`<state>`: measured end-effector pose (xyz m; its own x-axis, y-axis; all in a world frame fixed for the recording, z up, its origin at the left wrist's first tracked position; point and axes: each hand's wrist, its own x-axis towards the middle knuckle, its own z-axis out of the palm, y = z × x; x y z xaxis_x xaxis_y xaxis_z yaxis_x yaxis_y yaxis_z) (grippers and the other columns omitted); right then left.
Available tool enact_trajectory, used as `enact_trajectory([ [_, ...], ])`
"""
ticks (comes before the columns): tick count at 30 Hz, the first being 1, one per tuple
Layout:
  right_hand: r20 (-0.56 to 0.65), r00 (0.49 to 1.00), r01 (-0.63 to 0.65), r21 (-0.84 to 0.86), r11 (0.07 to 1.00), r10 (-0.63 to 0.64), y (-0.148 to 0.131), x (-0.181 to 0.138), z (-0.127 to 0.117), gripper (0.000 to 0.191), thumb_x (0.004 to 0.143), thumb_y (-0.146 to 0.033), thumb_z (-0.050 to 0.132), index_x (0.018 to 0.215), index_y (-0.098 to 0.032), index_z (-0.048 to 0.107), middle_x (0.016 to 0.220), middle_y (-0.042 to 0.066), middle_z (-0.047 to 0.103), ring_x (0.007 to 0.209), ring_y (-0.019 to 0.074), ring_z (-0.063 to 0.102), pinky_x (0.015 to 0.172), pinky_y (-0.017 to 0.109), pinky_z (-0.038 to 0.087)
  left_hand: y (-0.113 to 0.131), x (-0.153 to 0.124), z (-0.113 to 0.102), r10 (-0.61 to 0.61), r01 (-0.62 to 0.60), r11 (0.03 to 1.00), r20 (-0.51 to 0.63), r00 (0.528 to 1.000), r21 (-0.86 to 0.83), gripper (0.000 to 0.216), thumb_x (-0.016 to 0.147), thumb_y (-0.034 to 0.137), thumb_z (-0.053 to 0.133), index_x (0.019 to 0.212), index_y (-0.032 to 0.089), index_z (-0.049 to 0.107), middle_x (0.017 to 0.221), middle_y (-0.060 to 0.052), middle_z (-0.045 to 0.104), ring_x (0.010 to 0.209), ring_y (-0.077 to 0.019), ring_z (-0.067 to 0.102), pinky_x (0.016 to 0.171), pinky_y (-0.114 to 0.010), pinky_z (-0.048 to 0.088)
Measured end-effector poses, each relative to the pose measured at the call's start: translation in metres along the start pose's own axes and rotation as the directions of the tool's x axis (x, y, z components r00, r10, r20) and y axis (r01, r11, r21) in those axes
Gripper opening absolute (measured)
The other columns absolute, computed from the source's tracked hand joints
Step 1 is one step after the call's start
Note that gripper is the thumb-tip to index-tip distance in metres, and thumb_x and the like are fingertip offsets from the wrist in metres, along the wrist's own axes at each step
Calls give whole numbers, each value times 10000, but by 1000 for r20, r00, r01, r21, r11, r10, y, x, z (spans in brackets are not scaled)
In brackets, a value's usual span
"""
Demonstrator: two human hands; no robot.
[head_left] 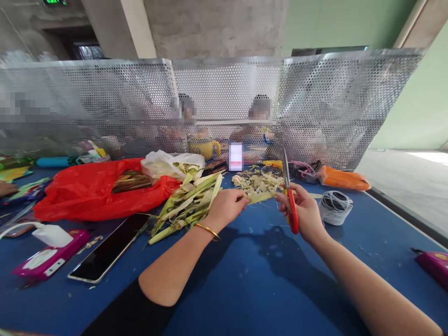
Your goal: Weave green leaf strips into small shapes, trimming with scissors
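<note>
My left hand (227, 205), with a gold bangle on its wrist, is closed on one end of a pale green leaf strip (261, 197) held level above the blue table (266, 275). My right hand (304, 209) grips red-handled scissors (290, 200), blades pointing up and away, and also touches the strip's other end. A pile of green and yellow leaf strips (187, 203) lies just left of my left hand. A heap of cut leaf scraps (257, 179) sits behind the strip.
A red plastic bag (94, 191) and a white bag (168, 163) lie at the left. A phone (108, 252) and a pink wipes pack (49, 259) are front left. A spool of white wire (335, 206), an orange pouch (341, 178) and a perforated metal screen (224, 98) with people behind it stand beyond.
</note>
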<state>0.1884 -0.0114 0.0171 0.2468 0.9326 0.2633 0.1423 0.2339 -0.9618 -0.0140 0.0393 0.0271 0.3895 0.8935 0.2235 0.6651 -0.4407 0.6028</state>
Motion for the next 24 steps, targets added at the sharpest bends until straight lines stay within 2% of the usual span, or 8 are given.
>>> enact_trajectory([
  [2, 15, 999, -46, -69, 997, 47, 1, 3, -4, 542, 641, -580, 715, 996, -204, 553, 575, -53, 507, 494, 125, 491, 437, 232, 386, -5, 3, -3, -90, 88, 996, -80, 993, -21, 286, 827, 364, 524, 615, 218, 650, 510, -2, 623, 508, -154, 573, 538, -243, 343],
  [6, 165, 980, -67, -246, 967, 109, 4, 6, -11, 478, 698, -586, 664, 965, -200, 571, 641, -39, 512, 553, 121, 476, 496, 234, 406, -14, 8, -9, -207, 194, 977, -191, 959, -83, 271, 800, 357, 550, 592, 214, 648, 497, -2, 622, 466, -144, 561, 519, -241, 340],
  [11, 374, 901, -74, -367, 927, 220, 4, 1, -10, 455, 761, -619, 582, 910, -190, 559, 634, -48, 462, 544, 112, 450, 472, 221, 381, -15, 9, -9, -252, 239, 968, -265, 931, -83, 274, 806, 371, 535, 616, 214, 654, 539, -13, 652, 482, -147, 582, 518, -240, 343],
  [15, 435, 876, -12, -413, 911, 209, 3, -3, -8, 436, 754, -603, 600, 902, -194, 572, 580, -63, 439, 513, 108, 424, 450, 215, 336, -12, 8, 1, -232, 211, 971, -227, 946, -113, 287, 805, 371, 536, 590, 212, 639, 537, -16, 654, 479, -151, 600, 525, -244, 367],
  [19, 408, 893, 10, -442, 897, 191, 4, -4, -5, 405, 776, -592, 576, 874, -199, 569, 574, -66, 419, 493, 102, 408, 436, 210, 308, -8, 6, 12, -226, 194, 953, -124, 966, -231, 275, 795, 365, 551, 586, 206, 632, 617, -22, 691, 464, -141, 603, 509, -237, 388],
  [24, 366, 914, 7, -449, 894, 176, 6, -4, -1, 409, 793, -598, 545, 700, -203, 489, 506, -74, 372, 447, 89, 362, 417, 206, 268, -8, 6, 16, -235, 203, 945, -101, 967, -255, 277, 793, 346, 556, 571, 197, 628, 586, -21, 675, 458, -137, 591, 504, -233, 389],
])
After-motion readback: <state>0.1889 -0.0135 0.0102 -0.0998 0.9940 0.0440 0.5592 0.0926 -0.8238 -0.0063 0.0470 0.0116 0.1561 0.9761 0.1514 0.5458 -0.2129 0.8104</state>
